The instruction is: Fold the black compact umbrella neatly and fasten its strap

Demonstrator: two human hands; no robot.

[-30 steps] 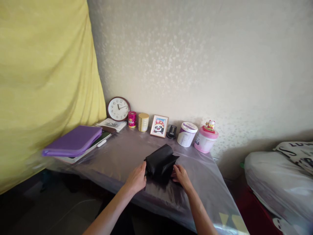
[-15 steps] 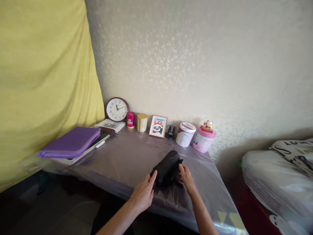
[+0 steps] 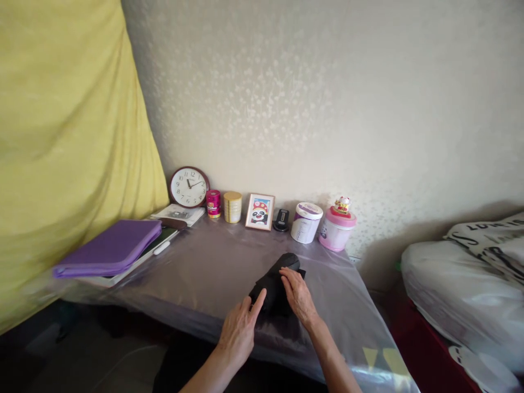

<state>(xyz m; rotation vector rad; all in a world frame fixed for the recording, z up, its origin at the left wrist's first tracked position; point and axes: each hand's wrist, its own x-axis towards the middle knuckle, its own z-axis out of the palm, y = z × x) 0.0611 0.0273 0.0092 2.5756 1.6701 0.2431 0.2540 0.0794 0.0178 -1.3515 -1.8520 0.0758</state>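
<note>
A black folded umbrella [image 3: 272, 279] lies slantwise on the table near its front edge, its loose cloth bunched along the side. My left hand [image 3: 240, 327] is closed around the umbrella's near end, thumb side up, with the index finger stretched along the cloth. Fingers of my right hand [image 3: 295, 290] lie fairly straight and flat across the top of the cloth, close to the far end. The right thumb and the umbrella's underside are hidden.
Plastic film covers the table [image 3: 213, 262]. Along the wall stand a clock [image 3: 189, 187], a pink can [image 3: 213, 204], a yellow-lidded tin [image 3: 232, 207], a panda picture frame [image 3: 260, 212], a black device [image 3: 281, 220] and two tubs [image 3: 306, 224]. A purple folder [image 3: 110, 246] lies left.
My right hand has moved from the umbrella's right side up onto its top, pressing the loose cloth down. My left hand keeps its hold at the near end. The view has shifted slightly.
</note>
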